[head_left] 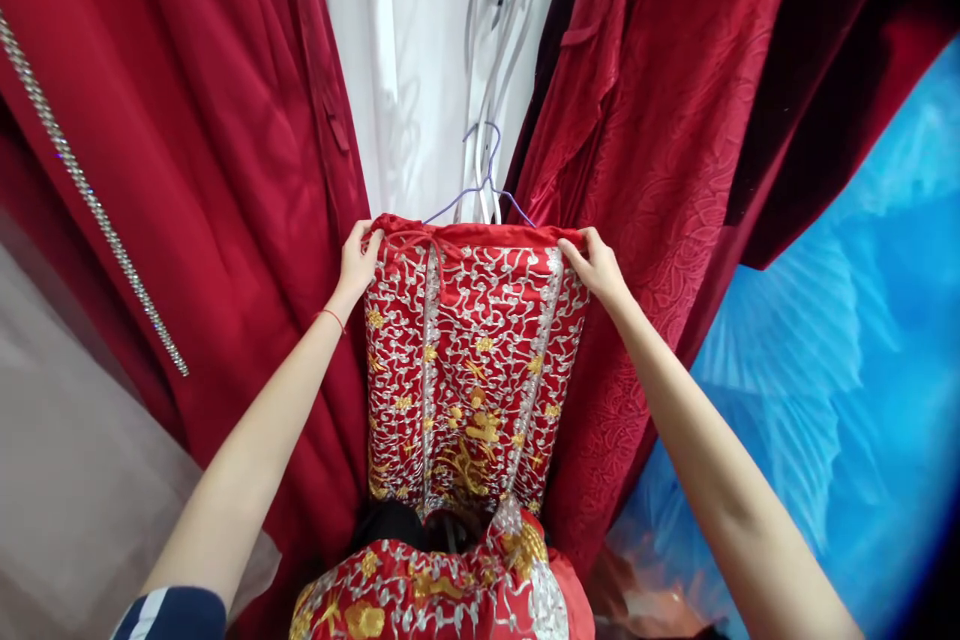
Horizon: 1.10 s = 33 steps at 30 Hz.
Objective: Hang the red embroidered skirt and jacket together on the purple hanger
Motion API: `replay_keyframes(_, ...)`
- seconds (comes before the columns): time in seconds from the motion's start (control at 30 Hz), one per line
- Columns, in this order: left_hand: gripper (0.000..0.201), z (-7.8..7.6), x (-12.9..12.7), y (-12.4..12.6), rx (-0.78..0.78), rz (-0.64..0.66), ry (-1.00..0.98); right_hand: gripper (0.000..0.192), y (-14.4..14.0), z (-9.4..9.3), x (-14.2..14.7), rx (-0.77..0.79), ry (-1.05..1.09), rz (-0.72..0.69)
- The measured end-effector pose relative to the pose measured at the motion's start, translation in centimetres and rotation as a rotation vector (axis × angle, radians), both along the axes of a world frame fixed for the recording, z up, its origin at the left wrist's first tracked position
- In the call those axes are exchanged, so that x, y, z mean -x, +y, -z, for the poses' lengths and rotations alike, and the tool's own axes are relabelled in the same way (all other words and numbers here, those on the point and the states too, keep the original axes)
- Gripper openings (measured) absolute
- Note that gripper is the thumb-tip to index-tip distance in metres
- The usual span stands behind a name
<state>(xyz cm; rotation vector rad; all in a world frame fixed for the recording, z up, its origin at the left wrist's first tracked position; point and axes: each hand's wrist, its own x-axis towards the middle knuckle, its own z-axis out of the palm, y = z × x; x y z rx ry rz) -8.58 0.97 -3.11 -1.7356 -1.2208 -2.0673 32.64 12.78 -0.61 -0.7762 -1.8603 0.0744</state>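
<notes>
A red skirt (480, 320) with silver and gold embroidery hangs upright before me, stretched wide by its plain red waistband. My left hand (361, 255) pinches the waistband's left corner, and a thin red cord circles that wrist. At the opposite corner, my right hand (592, 265) grips the band between thumb and fingers. Behind the top edge rises a purple wire hanger (489, 170); its lower part is hidden by the skirt. Lower down, closer to me, lies another embroidered red and gold piece (427, 590); whether it belongs to the same garment I cannot tell.
Dark red garments (247, 170) hang on the left, one with a sparkling strip (90, 195). More red, patterned garments (660, 220) hang on the right beside a blue fabric (810, 350). White cloth (420, 70) and white straps (510, 50) hang behind.
</notes>
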Motion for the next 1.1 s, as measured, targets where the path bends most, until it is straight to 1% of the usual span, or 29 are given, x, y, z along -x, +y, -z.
replay_keyframes(0.07,0.022,-0.1,0.2,0.1,0.039,0.017,-0.02,0.059,-0.2,0.0,0.0,0.01,-0.047,-0.022)
replay_keyframes(0.13,0.021,-0.1,0.2,0.0,0.053,0.028,-0.037,0.058,-0.5,0.0,0.2,-0.011,-0.051,-0.016)
replay_keyframes(0.2,0.022,-0.4,-0.1,-0.1,0.021,0.019,-0.028,0.055,-0.7,-0.2,0.4,-0.049,-0.017,-0.001)
replay_keyframes(0.23,0.023,-0.9,-0.3,-0.2,-0.009,0.004,-0.018,0.053,-0.8,-0.6,0.4,-0.069,0.006,0.001)
replay_keyframes(0.27,0.024,-1.5,-0.6,-0.2,-0.043,-0.016,-0.005,0.051,-0.8,-1.1,0.4,-0.09,0.03,-0.001)
replay_keyframes(0.33,0.029,-3.5,-0.9,-0.2,-0.12,-0.055,0.029,0.046,-0.7,-2.8,0.3,-0.139,0.076,0.001)
replay_keyframes(0.43,0.039,-7.6,-1.2,0.1,-0.24,-0.091,0.078,0.041,-0.3,-6.1,-0.1,-0.217,0.13,0.023)
replay_keyframes(0.5,0.045,-9.9,-1.1,0.5,-0.285,-0.098,0.092,0.038,0.1,-7.9,-0.2,-0.238,0.146,0.037)
replay_keyframes(0.53,0.047,-10.7,-1.1,0.7,-0.291,-0.1,0.097,0.038,0.2,-8.5,-0.1,-0.237,0.15,0.042)
replay_keyframes(0.6,0.05,-11.4,-1.0,1.0,-0.285,-0.105,0.098,0.036,0.5,-9.0,0.1,-0.234,0.16,0.053)
replay_keyframes(0.67,0.05,-11.2,-1.0,1.2,-0.282,-0.121,0.082,0.036,0.6,-8.8,0.6,-0.238,0.169,0.064)
replay_keyframes(0.8,0.045,-9.5,-0.9,1.2,-0.274,-0.132,0.067,0.037,1.0,-7.3,1.2,-0.219,0.15,0.067)
replay_keyframes(0.9,0.038,-8.0,-1.0,1.0,-0.221,-0.105,0.101,0.04,1.4,-5.6,0.9,-0.187,0.12,0.059)
replay_keyframes(1.0,0.032,-6.2,-1.2,0.9,-0.15,-0.075,0.112,0.045,1.4,-3.6,0.2,-0.151,0.081,0.063)
replay_keyframes(1.1,0.031,-4.3,-1.3,1.0,-0.103,-0.05,0.112,0.048,1.0,-1.8,-0.4,-0.124,0.028,0.076)
